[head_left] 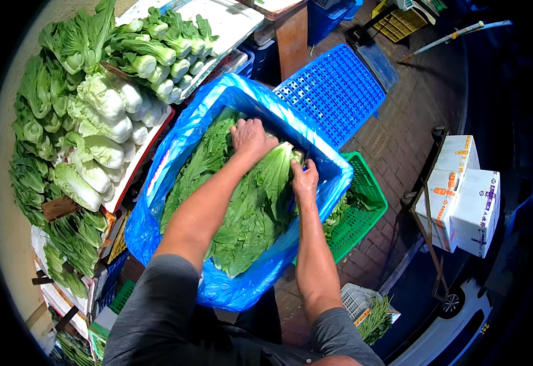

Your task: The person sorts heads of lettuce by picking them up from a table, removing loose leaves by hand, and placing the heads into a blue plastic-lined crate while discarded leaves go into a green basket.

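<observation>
Long-leaf lettuce (243,228) lies in heaps inside a deep crate lined with a blue plastic bag (243,288). My left hand (253,139) is curled over lettuce near the far side, its fingertips partly hidden among the leaves. Beside it, a pale cut stem end shows. With my right hand (305,180) I grip the stem end of a lettuce head (275,171) close to the right wall of the crate. This head's leaves spread toward me over the others. The crate itself is mostly covered by the bag.
At left, Chinese cabbages (106,119) and bok choy (166,59) fill a sloping stall. An upturned blue plastic crate (335,91) and a green crate (358,215) stand on the brick pavement at right. Farther right are white foam boxes (474,212) and a parked car (449,334).
</observation>
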